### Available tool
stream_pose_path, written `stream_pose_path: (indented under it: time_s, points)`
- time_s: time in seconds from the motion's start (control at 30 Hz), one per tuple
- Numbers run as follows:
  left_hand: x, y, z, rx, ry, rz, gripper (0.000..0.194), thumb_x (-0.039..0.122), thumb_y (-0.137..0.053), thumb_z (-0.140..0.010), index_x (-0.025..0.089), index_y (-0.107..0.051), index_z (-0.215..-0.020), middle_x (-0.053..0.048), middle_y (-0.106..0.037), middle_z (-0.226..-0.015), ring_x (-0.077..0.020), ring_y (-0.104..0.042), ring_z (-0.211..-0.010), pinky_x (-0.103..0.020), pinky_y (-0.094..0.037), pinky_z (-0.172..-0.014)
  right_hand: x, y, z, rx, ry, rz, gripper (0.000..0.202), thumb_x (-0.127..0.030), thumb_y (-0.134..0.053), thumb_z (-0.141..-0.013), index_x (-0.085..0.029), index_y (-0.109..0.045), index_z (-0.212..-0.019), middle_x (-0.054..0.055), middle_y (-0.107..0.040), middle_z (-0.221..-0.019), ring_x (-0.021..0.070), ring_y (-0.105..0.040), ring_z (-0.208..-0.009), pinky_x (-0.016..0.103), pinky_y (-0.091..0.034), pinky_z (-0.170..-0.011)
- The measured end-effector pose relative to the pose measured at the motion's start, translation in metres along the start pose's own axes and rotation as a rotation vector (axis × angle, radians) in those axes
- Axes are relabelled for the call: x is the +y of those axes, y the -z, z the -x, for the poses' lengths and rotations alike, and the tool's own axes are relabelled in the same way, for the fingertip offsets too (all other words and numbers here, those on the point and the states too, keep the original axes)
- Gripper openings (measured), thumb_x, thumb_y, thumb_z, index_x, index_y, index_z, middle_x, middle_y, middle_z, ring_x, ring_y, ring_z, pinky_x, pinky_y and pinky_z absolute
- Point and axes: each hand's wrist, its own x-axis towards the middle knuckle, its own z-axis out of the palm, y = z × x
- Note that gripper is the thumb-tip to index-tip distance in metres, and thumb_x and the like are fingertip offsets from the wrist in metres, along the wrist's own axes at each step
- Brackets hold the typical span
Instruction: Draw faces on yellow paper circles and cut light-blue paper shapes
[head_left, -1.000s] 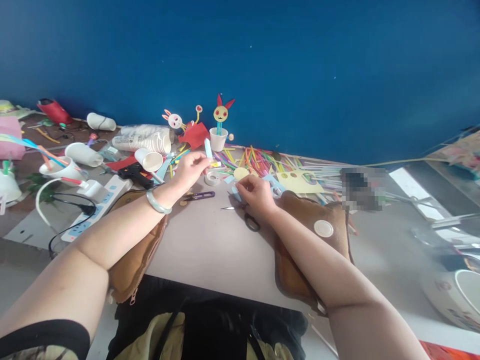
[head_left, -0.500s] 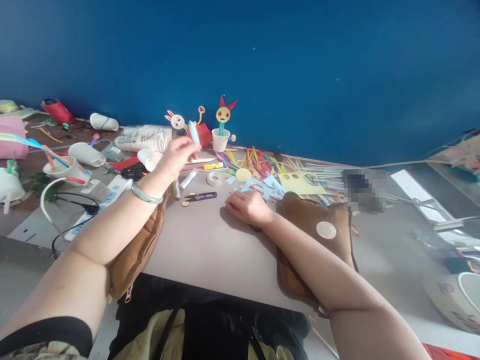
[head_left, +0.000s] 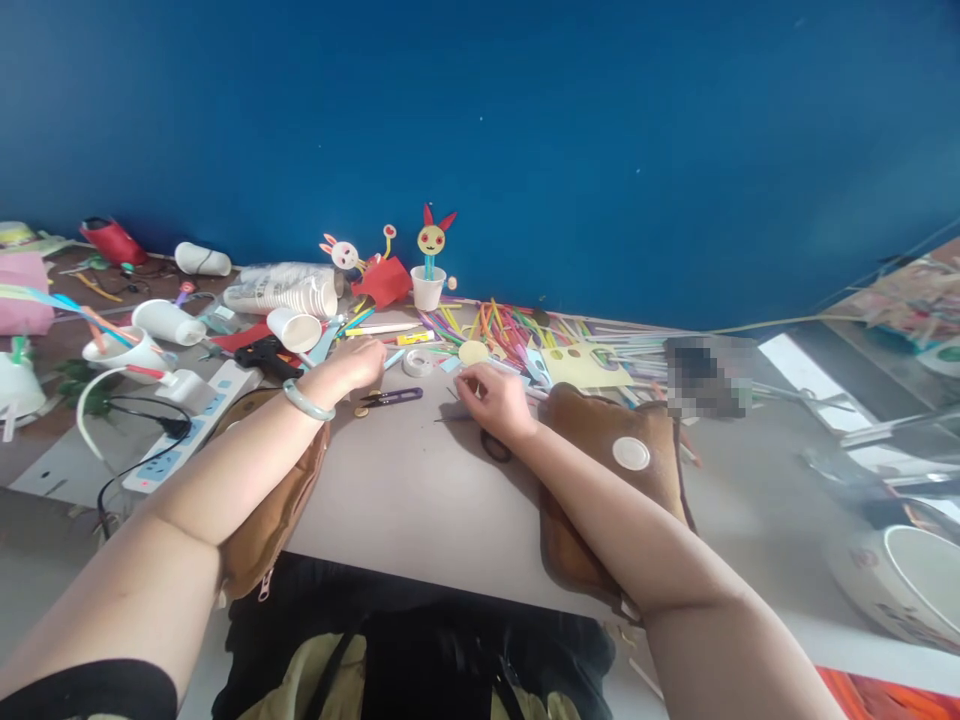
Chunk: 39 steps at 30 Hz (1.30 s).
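Note:
My left hand (head_left: 358,366), with a pale green bangle (head_left: 308,401) at the wrist, is low over the table beside the purple-handled snips (head_left: 397,396). Its fingers are pressed together; what they grip is hidden. A light blue strip (head_left: 394,357) shows by the fingertips, and I cannot tell whether it is held. My right hand (head_left: 495,402) has its fingers curled in a pinch over dark scissors (head_left: 495,447); anything between them is too small to name. A tape roll (head_left: 418,362) and a yellow glue stick (head_left: 415,338) lie between and beyond the hands.
Brown cushions (head_left: 600,500) lie under both forearms. Behind the hands are coloured pipe cleaners (head_left: 502,330), a yellow sheet with holes (head_left: 589,366) and a white cup with a paper figure (head_left: 428,290). Paper cups (head_left: 281,290) and a power strip (head_left: 187,440) stand left.
My left hand has come down from above the table with the light blue piece it held raised. My right hand has turned slightly, fingers drawn up, and more of the scissors shows.

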Motion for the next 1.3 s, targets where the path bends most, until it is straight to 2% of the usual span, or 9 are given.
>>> stream_pose_path:
  time_s: [0.17,0.27,0.37,0.43,0.57,0.73,0.87,1.1,1.3]
  points:
    - [0.006,0.008,0.004,0.185,-0.057,0.090,0.014,0.017,-0.059,-0.075,0.019,-0.059,-0.062,-0.007,-0.066,-0.079,-0.0223,-0.062,-0.080,-0.032,-0.043,-0.071,0.008,0.007,-0.012,0.267,-0.396,-0.325,0.015,-0.033,-0.061,-0.080,-0.021,-0.059,-0.072,0.000,-0.062,-0.065,0.0146,-0.055,-0.059,0.028,-0.046,-0.059]
    - [0.014,0.005,0.007,0.286,-0.188,0.489,0.020,0.030,-0.061,-0.081,0.018,-0.061,-0.064,-0.006,-0.067,-0.082,-0.0186,-0.061,-0.080,-0.030,-0.046,-0.075,0.011,0.008,-0.016,0.305,-0.470,-0.450,0.020,-0.038,-0.063,-0.078,-0.020,-0.058,-0.070,0.000,-0.061,-0.064,0.0144,-0.055,-0.059,0.029,-0.047,-0.059]
    - [0.028,-0.011,0.011,-0.027,-0.253,1.032,0.026,0.040,-0.065,-0.082,0.017,-0.065,-0.070,-0.004,-0.066,-0.069,-0.0146,-0.060,-0.065,-0.028,-0.047,-0.067,0.005,0.006,-0.015,0.160,-0.450,-0.542,0.023,-0.042,-0.065,-0.078,-0.019,-0.061,-0.074,0.000,-0.062,-0.064,0.0144,-0.056,-0.060,0.028,-0.046,-0.059]
    - [0.038,-0.025,0.014,-0.226,-0.210,1.203,0.023,0.038,-0.070,-0.077,0.016,-0.066,-0.074,-0.003,-0.065,-0.064,-0.0132,-0.059,-0.059,-0.026,-0.046,-0.061,0.000,0.003,-0.012,0.034,-0.424,-0.585,0.026,-0.045,-0.064,-0.080,-0.019,-0.064,-0.079,0.001,-0.065,-0.068,0.0153,-0.059,-0.063,0.029,-0.047,-0.062]
    - [0.052,-0.046,0.016,-0.321,-0.201,1.169,0.030,0.043,-0.071,-0.078,0.015,-0.064,-0.068,-0.002,-0.063,-0.059,-0.0101,-0.054,-0.052,-0.023,-0.038,-0.051,-0.004,-0.004,-0.006,-0.020,-0.409,-0.506,0.024,-0.042,-0.062,-0.081,-0.018,-0.065,-0.082,0.003,-0.066,-0.073,0.0133,-0.055,-0.060,0.027,-0.043,-0.059]
    - [0.052,-0.047,0.013,-0.157,-0.200,0.942,0.036,0.044,-0.068,-0.078,0.016,-0.060,-0.058,0.000,-0.060,-0.053,-0.0086,-0.047,-0.049,-0.023,-0.035,-0.050,0.001,-0.006,-0.006,0.033,-0.441,-0.415,0.016,-0.033,-0.061,-0.079,-0.018,-0.065,-0.083,0.003,-0.068,-0.076,0.0123,-0.052,-0.057,0.026,-0.041,-0.056]
    - [0.050,-0.041,0.012,-0.151,-0.154,0.830,0.031,0.038,-0.065,-0.079,0.016,-0.061,-0.058,0.000,-0.062,-0.053,-0.0089,-0.047,-0.048,-0.023,-0.036,-0.051,0.003,-0.005,-0.008,0.003,-0.498,-0.488,0.018,-0.031,-0.062,-0.077,-0.017,-0.067,-0.085,0.005,-0.071,-0.081,0.0144,-0.058,-0.063,0.028,-0.046,-0.060]
    - [0.051,-0.043,0.014,-0.172,-0.159,0.885,0.023,0.033,-0.064,-0.079,0.016,-0.061,-0.063,0.002,-0.058,-0.050,-0.0096,-0.048,-0.047,-0.023,-0.037,-0.050,-0.002,-0.005,-0.005,-0.109,-0.452,-0.423,0.018,-0.031,-0.063,-0.076,-0.017,-0.068,-0.087,0.003,-0.070,-0.076,0.0117,-0.053,-0.055,0.025,-0.042,-0.053]
    - [0.049,-0.044,0.015,-0.164,-0.214,1.004,0.020,0.030,-0.063,-0.081,0.016,-0.061,-0.067,0.000,-0.062,-0.056,-0.0102,-0.054,-0.052,-0.023,-0.041,-0.054,-0.004,-0.007,-0.007,-0.098,-0.582,-0.638,0.027,-0.041,-0.064,-0.079,-0.017,-0.065,-0.091,0.001,-0.067,-0.072,0.0084,-0.047,-0.044,0.023,-0.035,-0.041]
